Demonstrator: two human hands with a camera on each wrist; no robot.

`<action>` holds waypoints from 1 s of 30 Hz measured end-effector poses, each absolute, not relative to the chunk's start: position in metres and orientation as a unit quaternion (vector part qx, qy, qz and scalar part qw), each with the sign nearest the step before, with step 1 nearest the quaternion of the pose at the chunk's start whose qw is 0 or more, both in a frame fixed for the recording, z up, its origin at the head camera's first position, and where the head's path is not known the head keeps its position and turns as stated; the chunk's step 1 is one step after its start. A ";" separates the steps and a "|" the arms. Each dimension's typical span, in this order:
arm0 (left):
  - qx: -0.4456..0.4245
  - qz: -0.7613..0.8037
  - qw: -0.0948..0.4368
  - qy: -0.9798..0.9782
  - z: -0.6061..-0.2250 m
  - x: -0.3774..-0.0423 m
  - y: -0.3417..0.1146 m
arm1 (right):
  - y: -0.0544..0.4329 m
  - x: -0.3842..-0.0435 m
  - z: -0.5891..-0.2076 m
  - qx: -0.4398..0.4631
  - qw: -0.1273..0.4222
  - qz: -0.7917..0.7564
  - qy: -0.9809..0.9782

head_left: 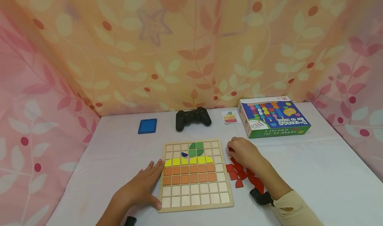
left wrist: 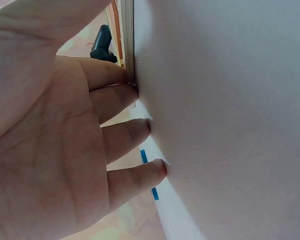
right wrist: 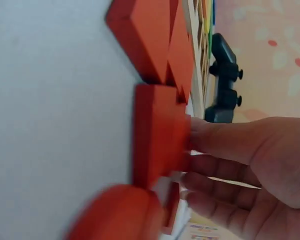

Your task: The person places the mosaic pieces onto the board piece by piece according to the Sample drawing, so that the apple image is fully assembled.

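Note:
A wooden grid board (head_left: 195, 208) lies on the white cloth, with rows of orange tiles (head_left: 190, 178) and yellow tiles (head_left: 176, 161), a few green tiles (head_left: 196, 149) and one dark blue piece (head_left: 184, 154). My left hand (head_left: 142, 186) rests along its left edge, fingers spread straight, thumb at the near corner; in the left wrist view the fingertips (left wrist: 157, 167) touch the cloth. To the right of the board, several red tiles (head_left: 233, 175) lie loosely heaped. Over their far end, my right hand (head_left: 243, 151) curls its fingers and pinches a red tile (right wrist: 182, 145).
Behind the board are a blue square tray (head_left: 147, 126), a black game controller (head_left: 193, 118), a small pattern card (head_left: 230, 117) and a colourful bead-set box (head_left: 273, 116). Floral curtains (head_left: 191, 46) enclose the table at the back and sides.

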State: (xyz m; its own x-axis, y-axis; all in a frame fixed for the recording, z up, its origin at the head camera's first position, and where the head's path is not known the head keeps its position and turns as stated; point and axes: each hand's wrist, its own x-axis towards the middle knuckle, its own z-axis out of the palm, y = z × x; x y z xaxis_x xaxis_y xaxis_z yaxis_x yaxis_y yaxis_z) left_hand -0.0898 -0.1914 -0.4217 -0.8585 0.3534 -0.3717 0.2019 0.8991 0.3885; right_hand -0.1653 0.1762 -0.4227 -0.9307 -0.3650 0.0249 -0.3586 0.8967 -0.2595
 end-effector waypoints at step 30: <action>0.159 0.175 0.217 0.947 -0.423 -0.090 -0.193 | 0.040 -0.096 -0.411 -0.451 0.019 -0.170 0.876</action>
State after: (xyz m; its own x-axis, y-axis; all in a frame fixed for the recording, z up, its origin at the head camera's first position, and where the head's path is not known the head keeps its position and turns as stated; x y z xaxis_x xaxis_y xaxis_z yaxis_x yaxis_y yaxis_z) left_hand -0.0899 -0.1930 -0.4230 -0.8553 0.3769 -0.3554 0.2253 0.8884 0.3999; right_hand -0.0960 0.0403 -0.4106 -0.5931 -0.7961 0.1203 -0.7834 0.5360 -0.3145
